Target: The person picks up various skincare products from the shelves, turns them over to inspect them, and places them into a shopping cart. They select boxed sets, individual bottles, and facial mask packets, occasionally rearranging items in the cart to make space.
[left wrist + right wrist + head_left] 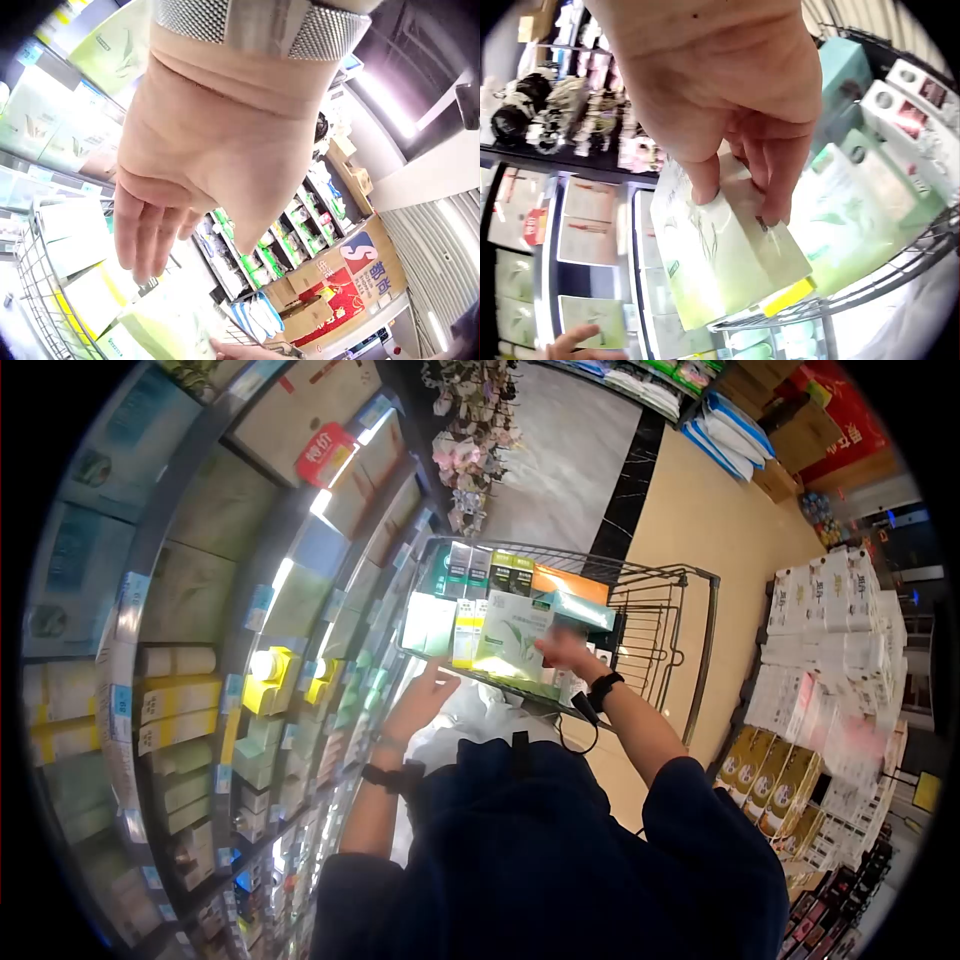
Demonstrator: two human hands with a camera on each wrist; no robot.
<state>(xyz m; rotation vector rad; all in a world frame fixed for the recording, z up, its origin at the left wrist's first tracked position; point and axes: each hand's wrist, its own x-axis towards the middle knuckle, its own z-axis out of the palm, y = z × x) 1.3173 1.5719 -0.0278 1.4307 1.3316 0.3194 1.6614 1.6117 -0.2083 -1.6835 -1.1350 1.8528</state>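
Observation:
My right hand (568, 652) grips a white and pale green box (515, 632) by its edge. In the right wrist view, the thumb and fingers pinch that box (705, 255) over the cart's wire rim. My left hand (425, 695) is beside the near left corner of the shopping cart (714, 585), fingers extended and holding nothing. Its open palm (217, 150) faces the camera in the left wrist view. Around the held box stand yellow-and-white boxes (464, 632), an orange box (572, 582) and a teal box (582, 610).
Shelves of boxed goods (180, 720) run close along the left. Hair accessories (465, 450) hang beyond the cart. Stacked white packs (820, 605) and gold packs (765, 780) line the right side. Tiled floor (690, 520) lies between.

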